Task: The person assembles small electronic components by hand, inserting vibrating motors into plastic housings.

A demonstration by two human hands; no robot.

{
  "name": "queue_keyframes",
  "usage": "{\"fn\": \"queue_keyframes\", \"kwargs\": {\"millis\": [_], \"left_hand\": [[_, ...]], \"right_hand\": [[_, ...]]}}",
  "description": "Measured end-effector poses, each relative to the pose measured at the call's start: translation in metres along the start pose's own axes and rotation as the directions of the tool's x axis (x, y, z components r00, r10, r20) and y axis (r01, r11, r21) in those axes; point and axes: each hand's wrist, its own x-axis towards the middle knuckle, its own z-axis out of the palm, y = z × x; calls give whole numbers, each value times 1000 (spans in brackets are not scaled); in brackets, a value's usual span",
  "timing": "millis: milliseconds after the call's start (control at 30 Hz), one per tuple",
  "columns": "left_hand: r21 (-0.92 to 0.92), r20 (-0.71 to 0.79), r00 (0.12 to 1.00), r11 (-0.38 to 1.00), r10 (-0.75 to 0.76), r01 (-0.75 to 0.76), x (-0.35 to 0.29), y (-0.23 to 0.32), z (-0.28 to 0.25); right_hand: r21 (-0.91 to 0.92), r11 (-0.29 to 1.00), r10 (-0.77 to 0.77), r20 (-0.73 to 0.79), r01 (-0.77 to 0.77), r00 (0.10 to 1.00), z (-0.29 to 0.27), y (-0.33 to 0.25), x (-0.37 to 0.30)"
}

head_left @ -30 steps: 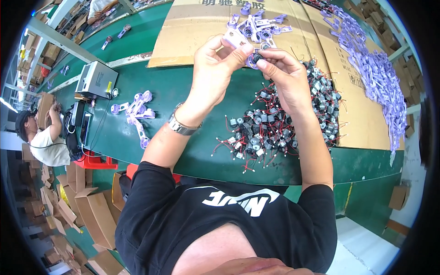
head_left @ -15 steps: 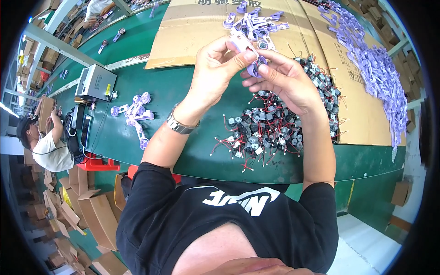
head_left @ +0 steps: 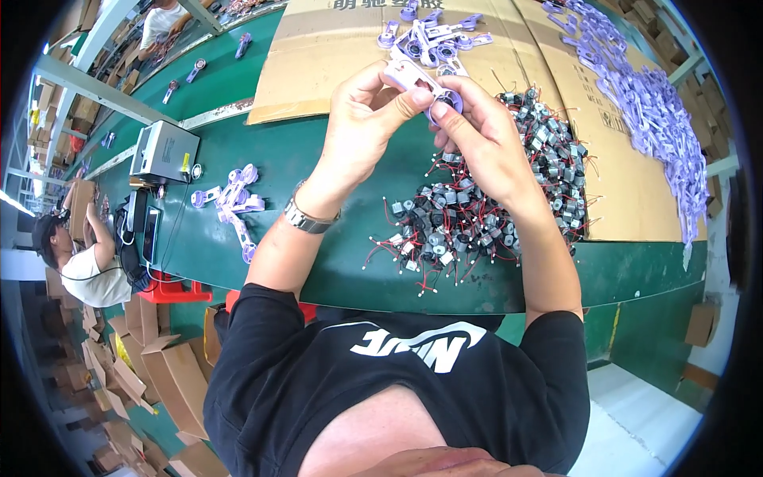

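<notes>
Nearest, at the bottom of the frame, is the person's black cotton T-shirt point(head_left: 397, 350). A shiny silver metal watch point(head_left: 310, 216) is on the left wrist. Near the top middle, the left hand point(head_left: 362, 119) pinches the long end of a pale purple plastic piece point(head_left: 405, 75) with a ring at one end. The right hand point(head_left: 486, 147) holds that ring, its thumb by the dark round middle. The step seems to be fitting or checking that round bit; the next move would call for a steady left hold and a gentle thumb push. Below the right hand, a heap of small grey and black motors with red wires point(head_left: 453, 226) lies on the smooth green table point(head_left: 358, 274). More purple pieces point(head_left: 234, 199) lie at left, by a grey metal box point(head_left: 164, 153). Farther up, a flat brown cardboard sheet point(head_left: 310, 79) holds purple parts point(head_left: 429, 44). At far left a co-worker in a white shirt point(head_left: 95, 278) sits near brown boxes.
</notes>
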Motion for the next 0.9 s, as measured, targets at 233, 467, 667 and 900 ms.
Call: {"fn": "queue_keyframes", "kwargs": {"millis": [233, 467, 667, 900], "left_hand": [[-36, -3, 999, 999, 34, -34, 2, -1, -4], [-52, 10, 1000, 998, 27, -26, 2, 4, -2], [19, 62, 997, 999, 44, -46, 0, 4, 0], [507, -46, 979, 840, -197, 193, 3, 11, -31]], "right_hand": [[364, 904, 153, 215, -225, 965, -9, -1, 3], [512, 802, 200, 257, -309, 945, -10, -5, -1], [446, 876, 128, 150, -183, 980, -7, 9, 2], [360, 900, 232, 74, -243, 970, -11, 25, 21]]}}
